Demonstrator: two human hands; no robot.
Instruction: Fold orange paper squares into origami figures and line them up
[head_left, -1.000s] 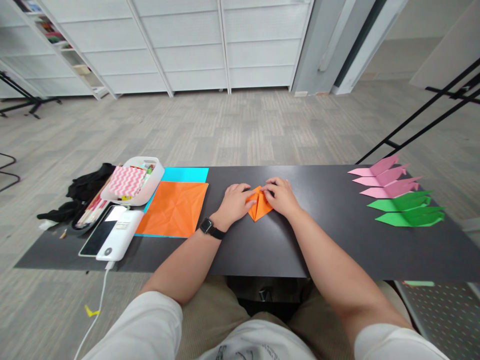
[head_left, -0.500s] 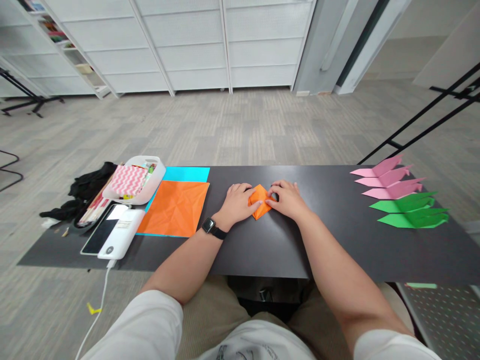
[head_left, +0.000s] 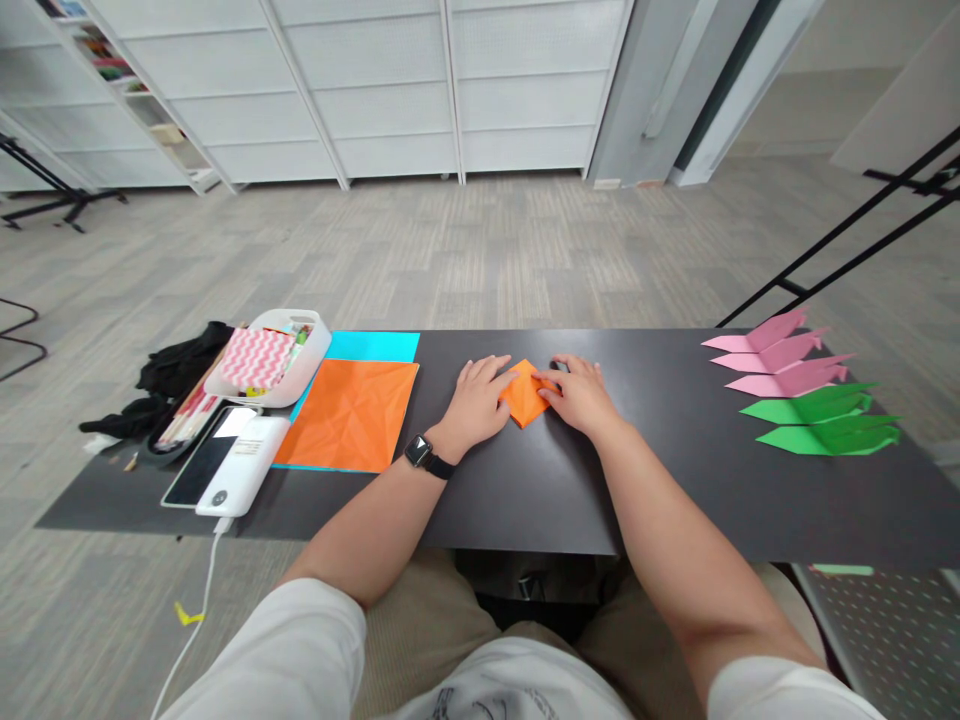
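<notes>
A small folded orange origami paper (head_left: 526,396), diamond-shaped, lies on the dark table between my two hands. My left hand (head_left: 477,400) rests flat on the table, fingers stretched out, its thumb and fingertip at the paper's left corner. Over the right corner, my right hand (head_left: 577,394) is bent with its thumb and a finger on the paper. A small dark object (head_left: 559,367) shows under the right fingers; its kind is hidden.
An orange sheet (head_left: 349,415) lies over blue paper (head_left: 375,346) on the left, beside a white basket (head_left: 319,350), a phone (head_left: 199,470) and a white power bank (head_left: 244,465). Folded pink paper cranes (head_left: 787,355) and green ones (head_left: 825,437) stand at the right.
The folded paper has shifted slightly away from me. My left thumb has drawn back from its top to its left edge, and the dark object under my right hand shows farther up.
</notes>
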